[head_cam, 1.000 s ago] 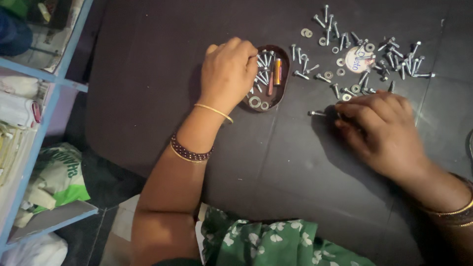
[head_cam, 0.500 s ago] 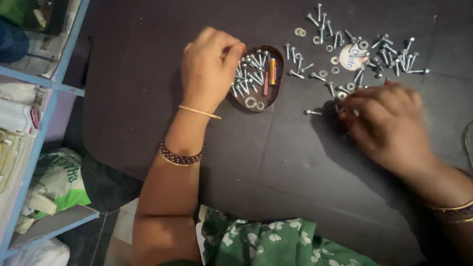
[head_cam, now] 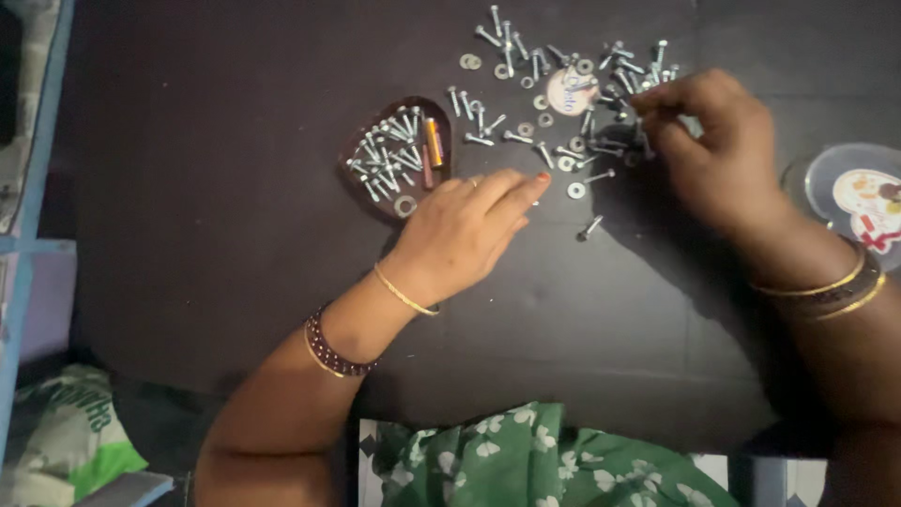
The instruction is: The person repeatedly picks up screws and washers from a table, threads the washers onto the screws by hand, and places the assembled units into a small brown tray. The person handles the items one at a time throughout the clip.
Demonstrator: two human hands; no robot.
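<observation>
Pinching small bolt (head_cam: 646, 120) w/ right hand (head_cam: 718, 150) fingertips together; left hand (head_cam: 469, 230) flat, fingers apart; bolts light, stiff, slippery – take by shank

head view, steeply down, close over table (head_cam: 188, 235)
</observation>
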